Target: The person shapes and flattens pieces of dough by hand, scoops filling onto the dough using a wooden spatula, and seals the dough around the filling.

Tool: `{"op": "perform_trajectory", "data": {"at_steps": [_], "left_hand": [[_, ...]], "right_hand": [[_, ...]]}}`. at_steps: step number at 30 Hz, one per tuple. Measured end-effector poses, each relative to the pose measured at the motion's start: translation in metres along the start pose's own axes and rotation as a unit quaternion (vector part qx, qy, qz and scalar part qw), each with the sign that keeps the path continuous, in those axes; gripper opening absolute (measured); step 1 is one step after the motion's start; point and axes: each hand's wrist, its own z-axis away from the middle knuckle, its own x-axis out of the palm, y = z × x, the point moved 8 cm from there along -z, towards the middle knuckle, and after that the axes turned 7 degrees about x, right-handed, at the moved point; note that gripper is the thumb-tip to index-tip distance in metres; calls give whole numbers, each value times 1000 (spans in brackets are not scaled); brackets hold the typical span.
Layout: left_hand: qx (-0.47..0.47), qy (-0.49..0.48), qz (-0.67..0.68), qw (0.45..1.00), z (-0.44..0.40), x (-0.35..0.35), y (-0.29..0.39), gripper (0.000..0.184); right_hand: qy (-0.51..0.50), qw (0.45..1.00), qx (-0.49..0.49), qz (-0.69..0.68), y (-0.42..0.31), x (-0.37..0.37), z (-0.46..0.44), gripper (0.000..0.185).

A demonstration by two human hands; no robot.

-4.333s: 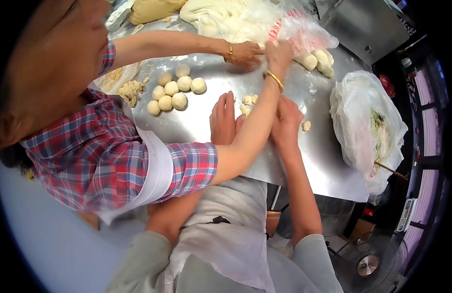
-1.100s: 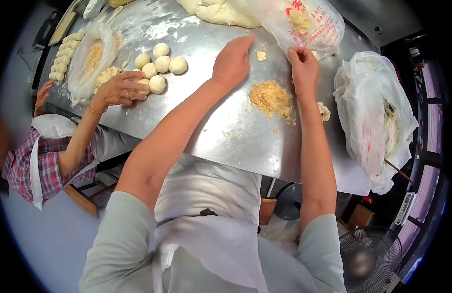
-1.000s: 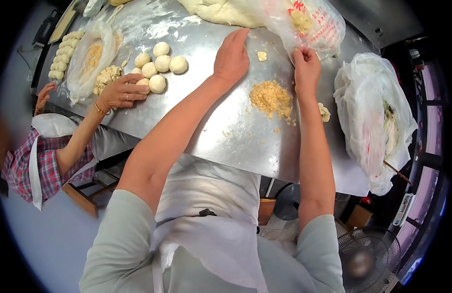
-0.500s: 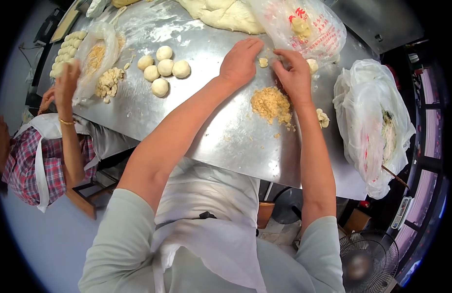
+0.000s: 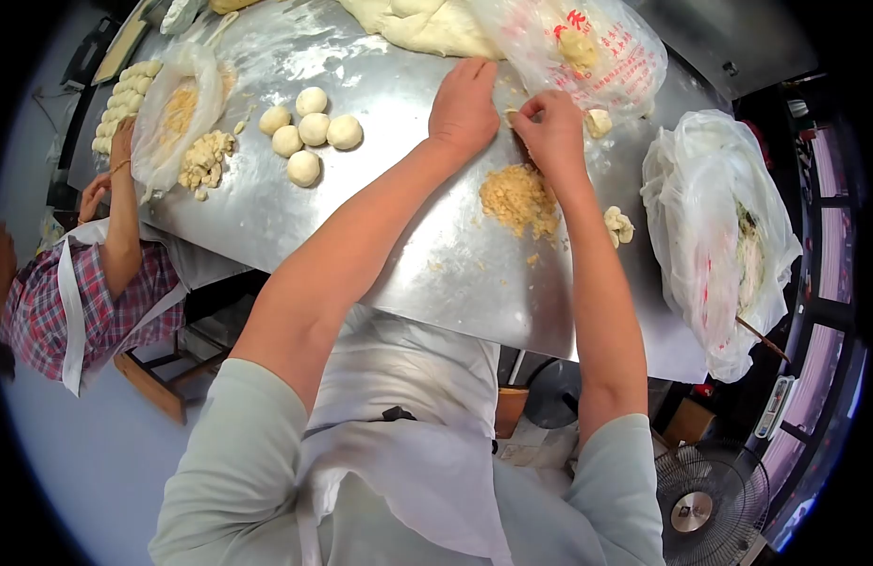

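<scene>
My left hand (image 5: 465, 106) rests on the metal table with its fingers curled under, and whatever they hold is hidden. Close on its right, my right hand (image 5: 549, 132) pinches a small piece of dough (image 5: 510, 115) between thumb and fingers. Just below the right hand lies a heap of crumbly yellow filling (image 5: 517, 200), partly covered by the wrist. A few pale dough scraps (image 5: 618, 226) sit right of my right forearm, and another dough lump (image 5: 598, 123) is beside the right hand. Beyond both hands spreads a big sheet of dough (image 5: 427, 26).
Several round dough balls (image 5: 314, 127) are grouped left of centre. A printed plastic bag (image 5: 625, 57) lies at the back, and a full white bag (image 5: 715, 236) stands at the right. At far left, a co-worker's hand (image 5: 122, 146) is near shaped dough pieces (image 5: 125, 99) and an open filling bag (image 5: 196, 113).
My right hand has moved left and closed on the small dough piece that lay between my hands. My left hand shifted slightly away. The co-worker's raised arm has lowered towards the table.
</scene>
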Motion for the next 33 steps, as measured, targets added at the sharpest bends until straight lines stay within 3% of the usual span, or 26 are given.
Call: {"op": "perform_trajectory", "data": {"at_steps": [2,6,10,13,14,17,20,23,24,27,28,32,33], "left_hand": [[24,-6,14,1000,-1,4,3,40],[78,-43,35,995,-3,7,12,42],[100,-86,28,991,-5,22,26,44],[135,-107,12,985,-13,36,28,47],[152,-118,7,981,-12,42,28,48],[161,-289,101,938,0,42,46,50],[208,-319,161,910,42,15,78,57],[171,-295,210,916,69,-11,94,67],[155,-297,217,917,76,-9,92,83],[109,-230,197,947,86,-17,103,100],[109,-223,162,955,88,-15,108,119],[98,-219,66,968,94,1,128,130],[91,-218,50,970,93,3,132,126]], "right_hand": [[11,995,76,-60,20,-4,-5,19],[53,987,98,-111,42,-18,-7,14],[36,906,217,-362,77,-14,-13,15],[38,859,254,-444,88,-14,-11,16],[53,864,247,-436,92,-18,-13,16],[81,872,237,-420,100,-21,-13,16],[86,884,231,-398,96,-27,-10,15],[87,917,200,-334,79,-34,1,14],[84,928,182,-314,72,-38,7,14],[103,938,139,-300,48,-52,31,13],[124,936,124,-304,41,-60,43,13],[167,892,145,-394,15,-91,98,10],[172,891,161,-388,14,-97,113,10]]}}
